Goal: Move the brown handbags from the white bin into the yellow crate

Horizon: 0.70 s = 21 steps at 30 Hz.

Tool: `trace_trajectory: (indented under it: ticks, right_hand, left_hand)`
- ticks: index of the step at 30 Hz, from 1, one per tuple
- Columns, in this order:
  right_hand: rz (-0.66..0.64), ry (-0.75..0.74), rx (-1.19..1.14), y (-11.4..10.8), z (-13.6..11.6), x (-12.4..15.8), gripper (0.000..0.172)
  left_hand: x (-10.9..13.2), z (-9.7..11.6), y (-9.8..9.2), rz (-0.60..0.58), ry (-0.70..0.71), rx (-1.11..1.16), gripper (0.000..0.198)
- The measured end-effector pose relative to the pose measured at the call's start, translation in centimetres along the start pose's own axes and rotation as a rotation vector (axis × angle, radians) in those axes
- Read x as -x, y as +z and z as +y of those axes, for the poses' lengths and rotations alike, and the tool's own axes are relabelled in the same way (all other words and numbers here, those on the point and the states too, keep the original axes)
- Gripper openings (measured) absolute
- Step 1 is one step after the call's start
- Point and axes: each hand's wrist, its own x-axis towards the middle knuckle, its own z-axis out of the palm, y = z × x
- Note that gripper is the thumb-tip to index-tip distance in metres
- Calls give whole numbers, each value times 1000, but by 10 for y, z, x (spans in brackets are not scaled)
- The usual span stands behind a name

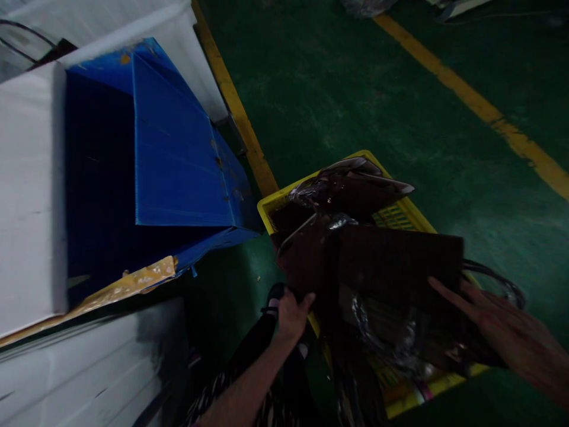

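A yellow plastic crate (411, 213) stands on the floor, heaped with dark brown bags (391, 261), some with clear plastic wrapped on their handles. My left hand (294, 313) is at the near left side of the heap, its fingers closed on the edge of a dark brown bag (306, 255). On the right, my right hand (478, 305) lies over a dark bag's right end, fingers spread. Beside it a wrapped handle loop (498, 279) sticks out past the crate's rim.
A large blue box (178, 154) with an open flap stands at the left, with a white panel (29, 196) beside it. White boxes (89, 367) are at the lower left. Yellow lines (471, 104) cross the green floor. My legs and feet are near the crate.
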Motion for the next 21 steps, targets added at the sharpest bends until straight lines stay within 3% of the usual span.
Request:
trace_trajectory:
  ticks: [3,6,9,10,14,16,18,21]
  right_hand:
    - [-89,188,-263,7,1,-20,47]
    - [10,249,-277,36,-14,-37,63]
    - [162,296,-113,78,-44,-39,95]
    - [205,306,-64,92,-54,-40,98]
    - [300,242,29,120,-81,-63,78]
    - [323,136,71,114,-86,-88,69]
    - [356,35,138,101,-86,-113,61]
    - [324,-51,245,84,-75,-128,45]
  left_hand:
    - [-56,39,-34,193,134,-241,78]
    - [-110,77,-54,117,134,-355,86]
    - [-133,95,-54,111,149,-381,89]
    - [-137,99,-51,124,169,-384,88]
    - [-156,114,-39,99,290,-347,85]
    - [-168,118,-38,62,347,-333,86]
    - [-173,114,-38,103,415,-388,84]
    - [-160,91,-35,208,454,-493,74]
